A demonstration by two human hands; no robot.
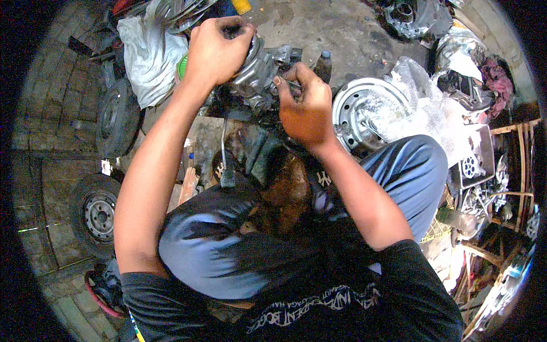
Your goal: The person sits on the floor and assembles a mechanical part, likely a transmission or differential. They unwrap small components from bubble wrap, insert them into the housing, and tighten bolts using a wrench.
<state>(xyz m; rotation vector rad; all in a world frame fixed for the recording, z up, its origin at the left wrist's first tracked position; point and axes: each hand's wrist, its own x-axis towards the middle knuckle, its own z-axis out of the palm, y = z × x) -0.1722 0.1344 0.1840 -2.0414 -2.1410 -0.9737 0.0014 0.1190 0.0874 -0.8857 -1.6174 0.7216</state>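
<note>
A grey cast-metal machine part (253, 77), with bolted fittings and a ribbed body, stands in front of me on a dark support. At its upper left my left hand (222, 50) is closed, its fingers curled and blackened with grease. What lies in that grip is hidden behind the hand. On the part's right side my right hand (306, 105) is pinched, thumb against fingers, on something thin that I cannot make out. A small metal fitting (282, 54) sticks up from the part just above the right hand. Both forearms reach forward over my bent knees.
Right of my right hand lies a silver wheel rim (347, 114) partly under clear plastic wrap (424, 108). A dark bottle (323, 65) stands beyond it. Wheels with tyres (94, 214) and a white sack (151, 62) are at left. A metal tray (481, 151) sits at right.
</note>
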